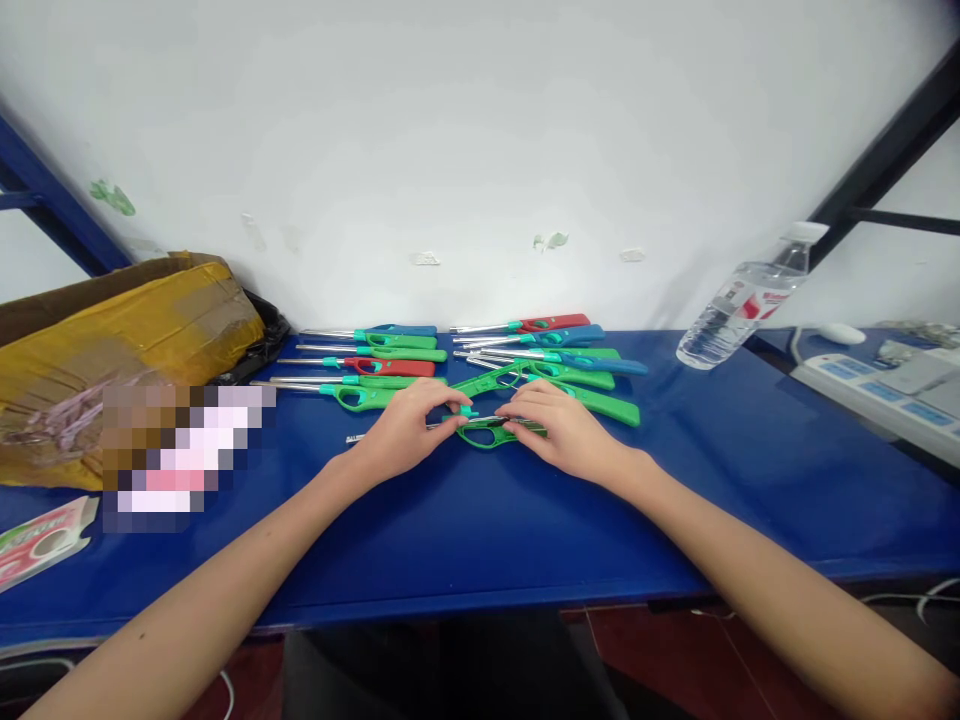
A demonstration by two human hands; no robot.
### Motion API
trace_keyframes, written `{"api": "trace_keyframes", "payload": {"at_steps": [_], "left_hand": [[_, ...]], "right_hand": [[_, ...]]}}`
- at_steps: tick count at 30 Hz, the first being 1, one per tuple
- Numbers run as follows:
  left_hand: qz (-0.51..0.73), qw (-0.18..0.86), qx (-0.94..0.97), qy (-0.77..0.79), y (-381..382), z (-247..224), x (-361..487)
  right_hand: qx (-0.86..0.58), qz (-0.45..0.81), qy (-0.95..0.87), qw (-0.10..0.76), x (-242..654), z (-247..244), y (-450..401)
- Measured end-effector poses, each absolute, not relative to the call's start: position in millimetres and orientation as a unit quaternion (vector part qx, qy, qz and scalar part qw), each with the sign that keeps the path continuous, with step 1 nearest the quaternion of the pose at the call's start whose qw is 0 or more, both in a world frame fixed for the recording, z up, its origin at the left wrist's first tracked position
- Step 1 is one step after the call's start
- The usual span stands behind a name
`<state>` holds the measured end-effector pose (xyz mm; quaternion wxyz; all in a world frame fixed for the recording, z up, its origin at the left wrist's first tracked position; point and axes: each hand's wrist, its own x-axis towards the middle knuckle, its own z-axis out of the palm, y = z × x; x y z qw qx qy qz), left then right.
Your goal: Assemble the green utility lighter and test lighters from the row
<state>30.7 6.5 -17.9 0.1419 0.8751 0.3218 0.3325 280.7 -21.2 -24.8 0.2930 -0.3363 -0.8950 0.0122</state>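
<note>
Both hands meet over a green lighter casing (480,437) at the middle of the blue table. My left hand (409,425) pinches a small teal piece (468,411) and the metal tube near the casing's front. My right hand (559,420) has its fingers closed on the casing's handle side; small dark parts show at its fingertips. Another green casing piece (480,384) lies slanted just behind the hands. Several long-necked lighters, green, blue and red, lie in two groups beyond, among them a red one (390,367) at left and another red one (559,322) at right.
A cardboard box with yellow tape (150,340) stands at the left, beside a black bag (266,330). A torn card package (45,540) lies at the front left. At the right are a tilted water bottle (742,300) and a white power strip (885,400).
</note>
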Motion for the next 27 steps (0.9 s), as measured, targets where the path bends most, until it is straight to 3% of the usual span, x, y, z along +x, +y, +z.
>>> {"api": "trace_keyframes", "payload": {"at_steps": [27], "left_hand": [[0.325,0.131,0.896,0.271,-2.8,-32.1,42.5]], "right_hand": [[-0.336,0.019,-0.897,0.285,278.8,-22.9,-25.0]]}}
